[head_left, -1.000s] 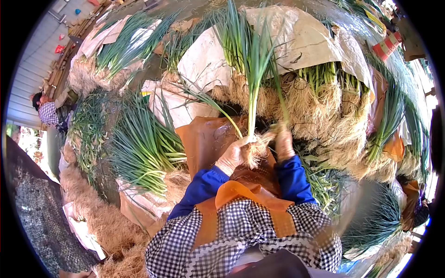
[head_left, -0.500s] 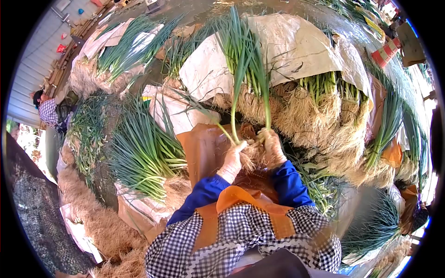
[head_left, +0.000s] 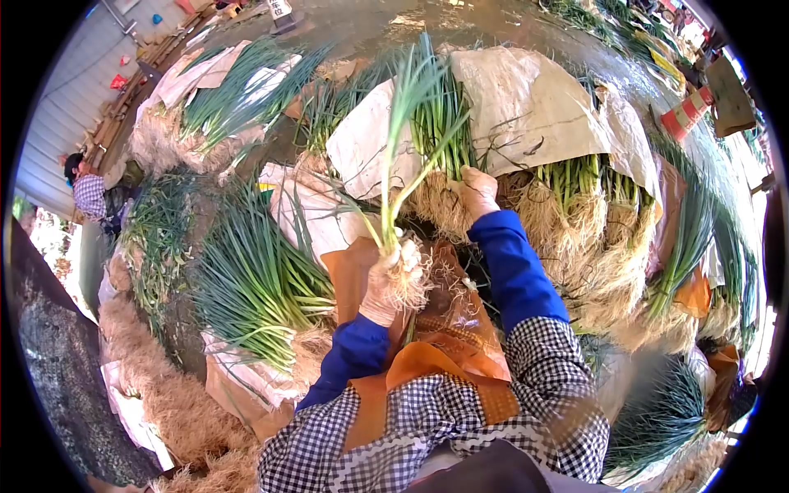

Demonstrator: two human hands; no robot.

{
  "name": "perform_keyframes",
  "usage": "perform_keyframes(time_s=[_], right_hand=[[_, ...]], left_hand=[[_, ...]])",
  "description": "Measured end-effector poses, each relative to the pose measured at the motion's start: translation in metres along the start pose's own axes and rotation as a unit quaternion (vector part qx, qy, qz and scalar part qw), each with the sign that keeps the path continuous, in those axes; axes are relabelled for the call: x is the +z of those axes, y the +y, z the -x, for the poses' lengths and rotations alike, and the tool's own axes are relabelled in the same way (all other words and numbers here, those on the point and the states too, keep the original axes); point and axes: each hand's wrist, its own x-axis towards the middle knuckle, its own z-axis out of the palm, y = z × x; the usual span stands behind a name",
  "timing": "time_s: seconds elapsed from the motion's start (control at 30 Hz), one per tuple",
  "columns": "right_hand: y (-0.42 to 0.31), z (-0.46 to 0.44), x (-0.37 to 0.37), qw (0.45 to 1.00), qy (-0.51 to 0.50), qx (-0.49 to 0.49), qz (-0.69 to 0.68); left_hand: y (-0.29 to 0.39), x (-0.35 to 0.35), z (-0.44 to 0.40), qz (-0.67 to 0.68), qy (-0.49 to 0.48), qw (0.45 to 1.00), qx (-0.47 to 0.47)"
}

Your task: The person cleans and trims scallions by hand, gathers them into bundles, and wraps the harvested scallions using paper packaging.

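Note:
My left hand [head_left: 383,294] is closed round the lower ends of a few green onions [head_left: 388,205], above the orange-brown apron on my lap. Their pale bulbs and tangled roots [head_left: 409,275] stick out to the right of the fingers, and the leaves point up and away. My right hand [head_left: 478,194] is stretched forward to the pile of green onions [head_left: 440,123] in front of me. Its fingers are curled against the base of the stalks, just above the roots; the fingertips are partly hidden there.
A pale sheet [head_left: 526,99] covers part of the root-heavy pile. Another bundle of green onions [head_left: 255,279] lies at my left, near a long heap of dry roots [head_left: 173,386]. A person [head_left: 89,193] sits at far left. A red-and-white block [head_left: 687,113] stands at far right.
My right hand has left the green onions over my lap and moved forward to the pile. My left hand has shifted left and down, keeping the onions, whose roots now face right.

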Motion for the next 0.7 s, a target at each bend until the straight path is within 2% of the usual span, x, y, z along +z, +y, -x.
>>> perform_keyframes(time_s=[0.03, 0.1, 0.17, 0.2, 0.23, 0.3, 0.33, 0.37, 0.4, 0.43, 0.5, 0.57, 0.63, 0.67, 0.7], right_hand=[[0.002, -0.004, 0.007, 0.999, -0.029, 0.017, 0.017], [-0.001, -0.014, -0.004, 0.987, -0.117, 0.11, -0.031], [0.002, 0.011, -0.033, 0.935, -0.137, 0.197, -0.259], [0.005, 0.023, -0.044, 0.89, -0.224, 0.216, -0.332], [-0.019, 0.051, -0.078, 0.86, -0.236, 0.237, -0.385], [-0.024, 0.098, -0.076, 0.792, -0.243, 0.249, -0.501], [-0.026, 0.122, -0.075, 0.752, -0.247, 0.257, -0.554], [-0.02, 0.142, -0.064, 0.775, -0.261, 0.219, -0.533], [-0.023, 0.148, -0.064, 0.773, -0.286, 0.214, -0.524], [-0.027, 0.15, -0.063, 0.772, -0.31, 0.206, -0.515], [-0.039, 0.141, -0.056, 0.818, -0.281, 0.215, -0.454], [-0.048, 0.134, -0.05, 0.745, -0.267, 0.292, -0.536], [-0.03, 0.135, 0.023, 0.746, -0.108, 0.27, -0.6], [-0.031, 0.135, 0.027, 0.78, -0.087, 0.249, -0.568], [-0.029, 0.141, 0.029, 0.78, -0.092, 0.25, -0.566]], left_hand=[[0.005, 0.007, -0.004, -0.044, -0.005, 0.999, 0.018], [0.009, 0.004, -0.011, -0.042, 0.062, 0.997, 0.001], [-0.004, -0.019, -0.017, -0.086, 0.167, 0.982, -0.002], [-0.016, -0.021, -0.015, -0.136, 0.22, 0.966, -0.008], [-0.025, -0.028, -0.01, -0.14, 0.291, 0.945, -0.042], [-0.049, -0.053, 0.008, -0.075, 0.214, 0.964, -0.138], [-0.064, -0.055, 0.015, -0.089, 0.227, 0.957, -0.159], [-0.079, -0.056, 0.023, -0.103, 0.243, 0.948, -0.179], [-0.09, -0.025, 0.024, -0.144, 0.314, 0.923, -0.171], [-0.095, -0.028, 0.028, -0.119, 0.319, 0.923, -0.18], [-0.095, -0.04, 0.035, -0.1, 0.295, 0.935, -0.17], [-0.095, -0.04, 0.04, -0.096, 0.287, 0.938, -0.166], [-0.092, -0.038, 0.038, -0.092, 0.276, 0.943, -0.159], [-0.093, -0.038, 0.038, -0.126, 0.288, 0.936, -0.161], [-0.096, -0.038, 0.042, -0.157, 0.303, 0.926, -0.164]])
